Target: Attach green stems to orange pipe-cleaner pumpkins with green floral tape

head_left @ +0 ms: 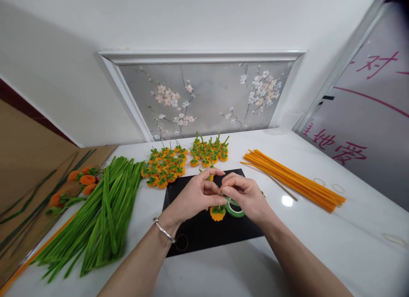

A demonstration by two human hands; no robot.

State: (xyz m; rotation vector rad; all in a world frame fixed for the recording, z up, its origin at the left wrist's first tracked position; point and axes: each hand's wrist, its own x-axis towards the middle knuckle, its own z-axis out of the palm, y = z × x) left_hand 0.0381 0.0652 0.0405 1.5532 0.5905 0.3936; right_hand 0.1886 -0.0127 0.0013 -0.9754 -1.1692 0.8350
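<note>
Above the black mat (188,237), my left hand (196,192) and my right hand (245,195) meet at their fingertips. My right thumb and fingers are pinched together. My left fingers are curled toward the thumb, close against the right fingertips. Whatever sits between the fingertips is too small and too covered to make out. An orange pipe-cleaner flower (217,214) with a green top is just below my left thumb. Partly behind my right hand lies a roll of green tape (236,213).
Green pipe cleaners (108,211) lie in a heap at the left. Finished-looking orange flower heads (164,167) with green tops stand in two groups at the back. Orange pipe cleaners (294,180) lie at the right, beside a thin stick (283,186). A patterned wall panel (207,96) stands behind.
</note>
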